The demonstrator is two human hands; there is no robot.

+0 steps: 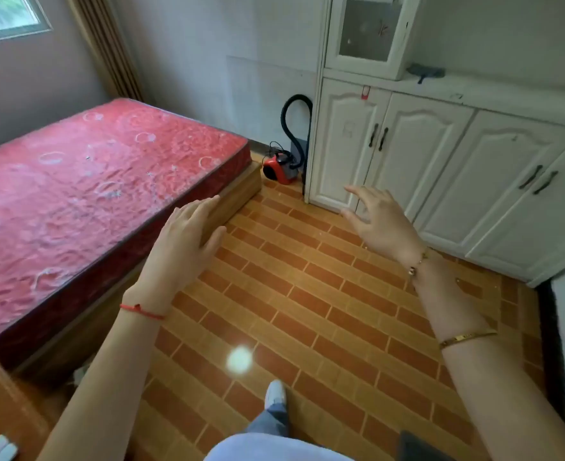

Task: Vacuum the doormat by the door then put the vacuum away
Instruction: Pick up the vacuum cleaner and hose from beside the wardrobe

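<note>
Two hands: both are raised over the floor with nothing in them.
Left hand (183, 241): at about 9 o'clock from the middle of the view, palm down, fingers stretched out flat and close together, in front of the wooden bed edge; whether it touches the wood cannot be told. A red string (141, 311) circles its wrist.
Right hand (379, 221): at about 3 o'clock, fingers spread and loosely curled, grasping nothing, in front of the lowest cabinet door. A beaded bracelet (416, 262) sits at the wrist and a gold bangle (467, 338) further up the forearm.
Vacuum (278, 168): a small red and grey canister on the floor at 12 o'clock, in the corner between the foot of the bed and the end of the cabinet, well apart from both hands.
Hose (291, 128): black, looping up from the canister against the cabinet side.
Bed (91, 181): red patterned mattress on a wooden base, filling the 9 to 11 o'clock side.
Cabinet (424, 154): white, with dark handles, running from 1 to 3 o'clock.
Floor (307, 311): orange brick-pattern tiles.
Foot (275, 395): one pale shoe at 6 o'clock, below a bright light spot on the tiles.
</note>
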